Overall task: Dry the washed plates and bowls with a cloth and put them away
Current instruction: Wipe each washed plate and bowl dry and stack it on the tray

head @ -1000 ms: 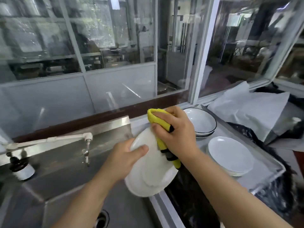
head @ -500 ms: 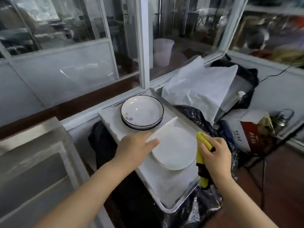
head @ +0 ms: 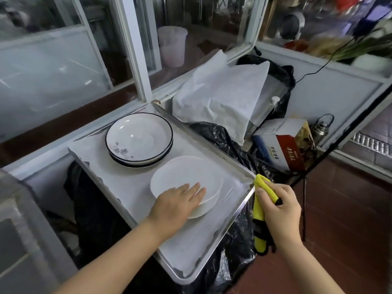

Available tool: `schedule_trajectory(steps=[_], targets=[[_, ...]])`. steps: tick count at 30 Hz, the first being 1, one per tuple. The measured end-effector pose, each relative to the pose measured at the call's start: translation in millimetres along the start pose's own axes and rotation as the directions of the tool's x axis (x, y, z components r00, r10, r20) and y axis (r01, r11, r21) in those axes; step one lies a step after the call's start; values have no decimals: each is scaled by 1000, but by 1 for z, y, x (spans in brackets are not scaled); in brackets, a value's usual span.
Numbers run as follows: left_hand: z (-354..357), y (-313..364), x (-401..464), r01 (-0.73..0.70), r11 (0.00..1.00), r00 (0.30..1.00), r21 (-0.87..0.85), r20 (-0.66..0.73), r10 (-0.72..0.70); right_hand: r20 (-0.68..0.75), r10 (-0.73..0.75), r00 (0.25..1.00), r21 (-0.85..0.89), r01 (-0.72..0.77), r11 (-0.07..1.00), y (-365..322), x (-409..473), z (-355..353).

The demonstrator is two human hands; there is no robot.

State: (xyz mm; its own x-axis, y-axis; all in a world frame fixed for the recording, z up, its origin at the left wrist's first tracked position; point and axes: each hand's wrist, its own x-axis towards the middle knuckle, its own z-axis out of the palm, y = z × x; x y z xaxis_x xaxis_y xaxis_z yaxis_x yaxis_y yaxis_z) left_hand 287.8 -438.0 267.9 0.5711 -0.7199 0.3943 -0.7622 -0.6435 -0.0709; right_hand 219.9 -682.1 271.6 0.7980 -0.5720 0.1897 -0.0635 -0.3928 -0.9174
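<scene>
A stack of plain white plates (head: 188,175) lies on a lined metal tray (head: 241,206). My left hand (head: 176,203) rests flat on the top plate's near edge, fingers straight. Behind it stands a stack of dark-rimmed bowls (head: 139,137) with a small flower print. My right hand (head: 280,211) grips a yellow cloth (head: 259,211) with black trim just off the tray's right rim, clear of the plates.
The steel sink (head: 19,230) lies at the lower left. Black plastic bags (head: 222,134), a white bag (head: 220,94), a printed box (head: 280,147) and a metal flask (head: 321,126) crowd the right. Windows run along the back. Red floor shows at lower right.
The plate went from being wiped over the sink to lying on the white stack. My left hand now lies flat on it. My right hand moved the cloth beside the tray.
</scene>
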Motion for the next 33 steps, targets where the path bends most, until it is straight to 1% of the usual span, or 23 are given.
schedule_trajectory(steps=[6, 9, 14, 19, 25, 31, 33], targets=[[22, 4, -3, -20, 997, 998, 79, -61, 25, 13, -17, 1000, 12, 17, 1000, 10, 0, 10], [33, 3, -8, -43, 994, 998, 98, -41, 47, 35, -13, 999, 20, 12, 1000, 13, 1, 12], [51, 3, -9, -128, 990, 992, 53, -8, 129, 52, -17, 999, 23, 16, 1000, 18, 4, 15], [63, 2, -8, -36, 999, 993, 38, 115, 32, 71, 5, 997, 19, -7, 1000, 24, 3, 20], [66, 3, -8, 21, 999, 993, 34, 115, -25, 105, 7, 994, 11, -8, 1000, 27, 3, 22], [71, 1, -8, 17, 1000, 994, 23, 107, -19, 130, -1, 991, -6, 2, 1000, 28, 5, 24], [70, 1, -8, 29, 999, 991, 31, 133, -33, 140, -12, 990, -13, 14, 1000, 26, 5, 27]])
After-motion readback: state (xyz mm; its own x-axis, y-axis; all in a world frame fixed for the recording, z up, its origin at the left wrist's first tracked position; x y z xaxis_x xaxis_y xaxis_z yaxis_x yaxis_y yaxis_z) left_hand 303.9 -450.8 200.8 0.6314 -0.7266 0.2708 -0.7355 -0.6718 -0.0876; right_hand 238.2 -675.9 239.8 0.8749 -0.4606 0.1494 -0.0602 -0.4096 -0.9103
